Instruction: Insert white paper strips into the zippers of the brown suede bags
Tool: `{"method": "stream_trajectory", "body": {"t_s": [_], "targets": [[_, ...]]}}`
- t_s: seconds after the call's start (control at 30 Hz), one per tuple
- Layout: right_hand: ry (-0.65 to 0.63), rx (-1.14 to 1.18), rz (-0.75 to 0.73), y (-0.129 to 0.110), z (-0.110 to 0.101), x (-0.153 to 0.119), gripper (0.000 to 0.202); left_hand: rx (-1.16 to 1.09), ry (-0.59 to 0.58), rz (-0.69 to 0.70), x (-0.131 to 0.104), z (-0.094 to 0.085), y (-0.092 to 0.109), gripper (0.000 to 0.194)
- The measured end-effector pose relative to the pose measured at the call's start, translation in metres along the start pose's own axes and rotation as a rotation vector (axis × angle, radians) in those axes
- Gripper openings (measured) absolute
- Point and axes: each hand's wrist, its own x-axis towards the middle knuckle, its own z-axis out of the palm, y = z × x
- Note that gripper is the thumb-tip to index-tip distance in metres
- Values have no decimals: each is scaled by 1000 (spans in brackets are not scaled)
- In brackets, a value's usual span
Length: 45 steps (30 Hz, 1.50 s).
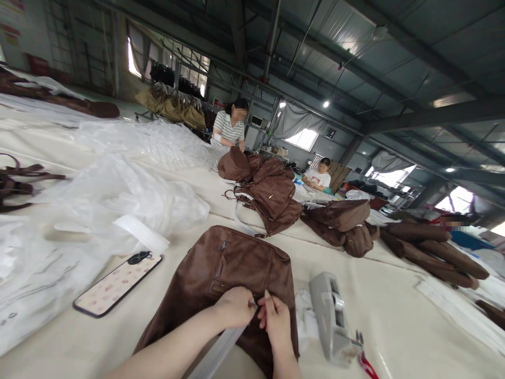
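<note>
A brown leather-like backpack (240,263) lies flat on the pale table right in front of me. Over its lower half, my left hand (236,308) is closed on a pale, flat strip (221,348) that trails down toward me. My right hand (275,316) is close beside it, thumb and finger pinched together near the strip's upper end. What sits in that pinch is too small to make out. To the right of the backpack stands a grey tape dispenser (329,321), and red-handled scissors or snips (366,364) lie by its front.
A phone in a patterned case (118,284) lies to the left, near heaped clear plastic bags (145,195). More brown bags (268,195) are piled ahead, with others (339,221) to the right. Two people (229,126) work across the table; bags hang on a rack (173,105) behind.
</note>
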Motion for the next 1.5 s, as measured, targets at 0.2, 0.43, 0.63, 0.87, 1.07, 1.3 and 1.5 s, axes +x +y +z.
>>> {"method": "stream_trajectory", "body": {"t_s": [0.2, 0.43, 0.63, 0.87, 1.07, 1.3, 1.5], "targets": [[-14, -5, 12, 3, 2, 1, 51, -45, -36, -60, 2, -11, -14, 28], [-56, -8, -7, -3, 1, -1, 47, 9, 53, -23, 6, -6, -9, 30], [-62, -61, 159, -5, 3, -5, 42, 54, 114, 2, 5, -3, -6, 38], [-220, -18, 277, -1, 9, -8, 34, 64, 103, -2, 2, -4, -4, 38], [-175, 35, 250, 7, 13, -3, 29, 179, 151, -20, -5, -4, 6, 27], [-138, 111, 211, 10, 14, -3, 31, 573, 176, 97, -21, 31, 27, 31], [-120, 142, 191, 7, 13, -5, 37, 701, 315, 87, -25, 65, 23, 38]]}}
